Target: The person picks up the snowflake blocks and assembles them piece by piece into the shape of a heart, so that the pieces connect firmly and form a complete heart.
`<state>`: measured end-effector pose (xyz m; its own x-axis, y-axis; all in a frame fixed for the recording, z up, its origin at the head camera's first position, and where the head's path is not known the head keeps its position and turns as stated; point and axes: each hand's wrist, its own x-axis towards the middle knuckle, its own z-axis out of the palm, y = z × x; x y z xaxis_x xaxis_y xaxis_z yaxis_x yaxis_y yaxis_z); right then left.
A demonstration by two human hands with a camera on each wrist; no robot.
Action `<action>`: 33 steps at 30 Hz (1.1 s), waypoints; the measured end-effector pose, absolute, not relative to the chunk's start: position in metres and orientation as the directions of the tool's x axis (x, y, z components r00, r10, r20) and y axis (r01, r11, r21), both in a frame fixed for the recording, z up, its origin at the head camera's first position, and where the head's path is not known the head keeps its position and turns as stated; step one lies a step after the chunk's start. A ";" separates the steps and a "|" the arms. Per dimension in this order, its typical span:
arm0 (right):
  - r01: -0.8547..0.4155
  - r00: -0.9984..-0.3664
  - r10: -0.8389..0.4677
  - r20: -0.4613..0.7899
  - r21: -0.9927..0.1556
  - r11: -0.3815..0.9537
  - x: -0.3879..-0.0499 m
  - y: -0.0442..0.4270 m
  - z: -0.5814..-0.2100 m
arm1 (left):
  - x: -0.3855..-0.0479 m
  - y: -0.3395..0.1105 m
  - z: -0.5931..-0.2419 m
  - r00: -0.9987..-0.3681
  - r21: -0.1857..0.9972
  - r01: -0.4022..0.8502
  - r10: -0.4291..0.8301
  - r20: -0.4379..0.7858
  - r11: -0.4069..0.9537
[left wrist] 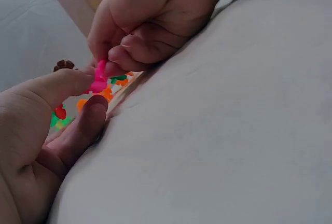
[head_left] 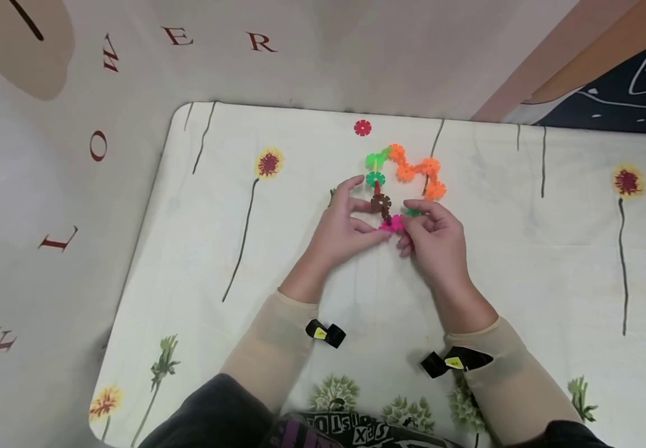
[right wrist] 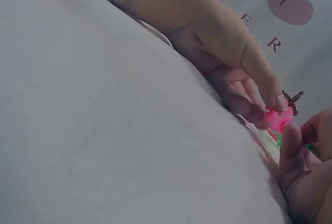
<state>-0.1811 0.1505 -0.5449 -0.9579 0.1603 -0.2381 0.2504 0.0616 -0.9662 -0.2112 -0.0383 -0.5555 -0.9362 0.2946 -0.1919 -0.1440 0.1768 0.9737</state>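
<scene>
A chain of interlocking snowflake discs lies on the table between the hands. It runs from orange discs point(head_left: 406, 172) through light green point(head_left: 374, 161), green point(head_left: 376, 179) and red to brown discs point(head_left: 381, 203) and pink discs point(head_left: 393, 223). My left hand point(head_left: 338, 227) pinches the pink part between thumb and finger, its other fingers spread beside the brown discs. From the other side, my right hand point(head_left: 439, 242) pinches the pink part with thumb and fingertips. A green disc point(head_left: 413, 212) shows partly under the right index finger; whether it joins the chain is hidden.
A single red disc point(head_left: 363, 127) lies near the table's far edge. The white tablecloth point(head_left: 536, 261) is printed with flowers and stems. A lettered wall covering point(head_left: 216, 68) borders the table at the back and left.
</scene>
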 end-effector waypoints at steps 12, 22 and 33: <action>0.232 -0.953 0.159 -0.256 -0.960 -0.156 -0.184 0.150 -0.547 | -0.203 -0.029 -0.564 -0.916 0.880 0.286 0.379 0.134 0.380; 0.240 -0.946 0.170 -0.275 -0.950 -0.200 -0.183 0.150 -0.549 | -0.204 -0.029 -0.566 -0.876 0.813 0.417 0.419 0.240 0.406; 0.249 -0.934 0.194 -0.301 -0.935 -0.253 -0.184 0.147 -0.546 | -0.204 -0.029 -0.566 -0.841 0.804 0.479 0.445 0.307 0.351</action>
